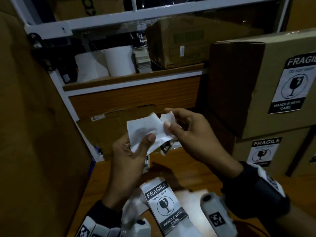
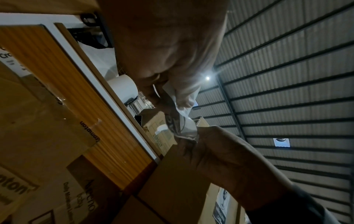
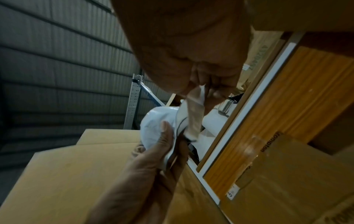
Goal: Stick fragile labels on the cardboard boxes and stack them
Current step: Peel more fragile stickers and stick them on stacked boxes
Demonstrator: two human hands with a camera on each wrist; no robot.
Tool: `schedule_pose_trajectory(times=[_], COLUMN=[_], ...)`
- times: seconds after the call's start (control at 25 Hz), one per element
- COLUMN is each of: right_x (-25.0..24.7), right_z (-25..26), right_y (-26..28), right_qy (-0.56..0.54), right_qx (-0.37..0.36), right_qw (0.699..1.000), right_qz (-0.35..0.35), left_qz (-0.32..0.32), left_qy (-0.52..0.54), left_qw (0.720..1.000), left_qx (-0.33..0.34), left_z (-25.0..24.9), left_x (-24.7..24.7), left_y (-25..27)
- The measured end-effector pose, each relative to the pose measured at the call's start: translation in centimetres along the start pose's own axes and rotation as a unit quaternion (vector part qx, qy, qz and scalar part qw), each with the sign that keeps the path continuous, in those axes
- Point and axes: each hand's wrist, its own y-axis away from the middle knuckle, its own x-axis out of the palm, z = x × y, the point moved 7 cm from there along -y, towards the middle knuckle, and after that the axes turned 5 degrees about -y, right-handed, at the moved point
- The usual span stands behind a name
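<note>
Far left: a tall plain brown cardboard panel (image 1: pixel 34 117) fills the left edge of the head view, top to bottom.
Upper centre: a white metal shelf frame (image 1: pixel 119 16) carries two white paper rolls (image 1: pixel 109 63), with a worn brown cardboard carton (image 1: pixel 176 43) to their right.
Left hand: the left hand (image 1: pixel 131 151), at centre frame, pinches the lower part of a white crumpled label sheet (image 1: pixel 145 129) between thumb and fingers, its blank side facing the head camera.
Label in hand: held in the air at mid-frame, above the wooden counter (image 1: pixel 188 166) and between both hands; a black printed corner shows at its lower right edge.
Right hand: the right hand (image 1: pixel 189 132), just right of centre, pinches a curled white strip at the sheet's upper right corner between thumb and forefinger; in the right wrist view this strip bends away from the sheet.
Lower centre: a black-and-white "FRAGILE / HANDLE WITH CARE" label strip (image 1: pixel 164 204) lies flat on the counter below the hands, printed side up.
Lower right: a grey cylindrical device with a black square marker (image 1: pixel 213 214) sits right of the strip.
Right side: two brown cardboard boxes are stacked, the upper box (image 1: pixel 253 79) resting on the lower box (image 1: pixel 290 151); each front bears a stuck fragile label, upper (image 1: pixel 294 84) and lower (image 1: pixel 263 152).
</note>
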Motion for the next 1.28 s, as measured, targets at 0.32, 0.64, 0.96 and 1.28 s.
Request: schedule_pose_trajectory(times=[0.32,0.64,0.96,1.28], right_x=[0.0,-4.8,-5.3,-4.3], right_z=[-0.2,-2.0,-2.7,-0.2], right_y=[-1.4,-4.2,0.3,4.2], right_qy=[0.045,0.135,0.115,-0.032], right_qx=[-0.080,-0.029,-0.063,0.002], right_qw=[0.981,0.969,0.979,0.999], right_qz=[-0.168,-0.205,-0.155,-0.022], left_qz=[-0.077,-0.165,-0.126,-0.065], left_qy=[-0.013,0.046,0.146,0.070], left_qw=[0.997,0.979,0.971,0.984], left_qx=[0.009,-0.113,-0.144,-0.148], left_z=[0.4,3.0,3.0,1.1], left_x=[1.6,-4.6,-3.8,3.6], left_y=[2.5,2.7,1.3,2.5])
